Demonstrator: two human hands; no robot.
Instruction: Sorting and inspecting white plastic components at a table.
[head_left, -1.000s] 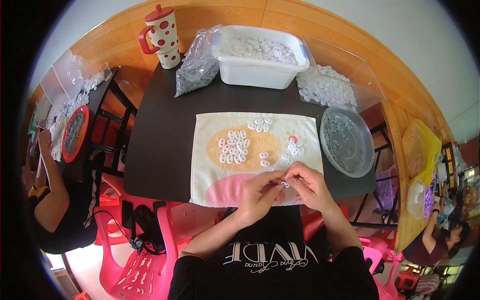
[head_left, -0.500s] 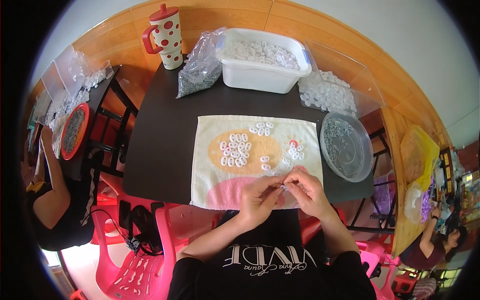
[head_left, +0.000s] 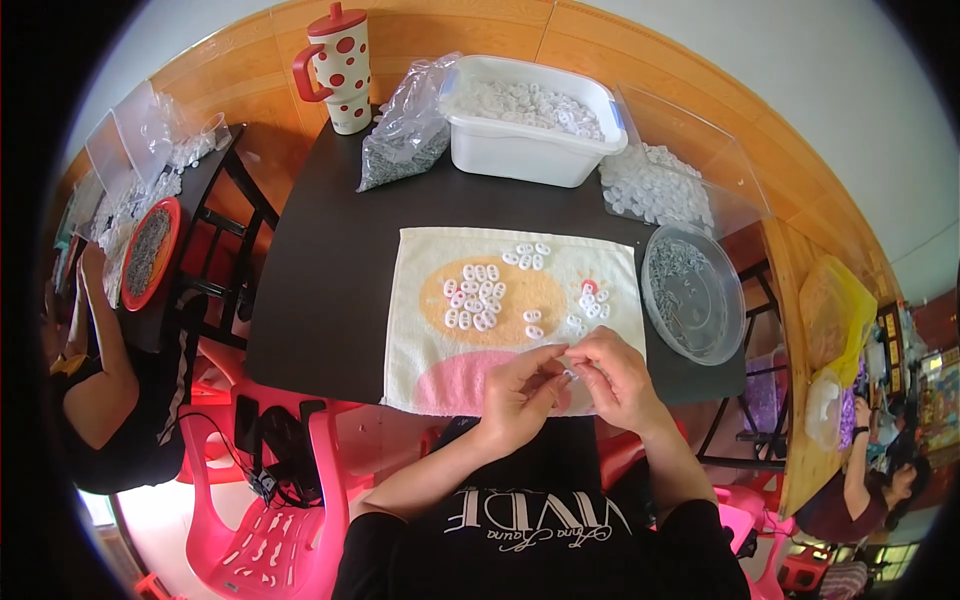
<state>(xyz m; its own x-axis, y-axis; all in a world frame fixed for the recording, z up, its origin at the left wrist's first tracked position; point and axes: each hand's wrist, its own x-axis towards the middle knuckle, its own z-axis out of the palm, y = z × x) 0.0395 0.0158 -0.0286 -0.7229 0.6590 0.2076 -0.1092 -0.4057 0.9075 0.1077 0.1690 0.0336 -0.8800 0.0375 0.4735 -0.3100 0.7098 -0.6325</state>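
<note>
My left hand (head_left: 517,397) and my right hand (head_left: 616,378) meet over the near edge of a cream towel (head_left: 410,330). Their fingertips pinch together around a small white plastic piece (head_left: 570,375), mostly covered by the fingers. Beyond them on the towel lies a cluster of oval white plastic pieces (head_left: 475,297), each with two holes. A smaller group of these pieces (head_left: 526,257) sits near the far edge, two more (head_left: 532,323) lie apart, and several (head_left: 593,300) rest toward the right.
At the right stands a round clear tub (head_left: 722,300) with small grey pieces. Along the back are a white bin (head_left: 520,155) of white pieces, a clear container (head_left: 655,188), a plastic bag (head_left: 405,150) and a spotted tumbler (head_left: 342,80). Co-workers sit either side; a pink chair (head_left: 265,540) is left.
Both hands stay pinched together at the towel's near edge, with only slight finger movement. The whole view has shifted a little; the white pieces on the towel keep their arrangement.
</note>
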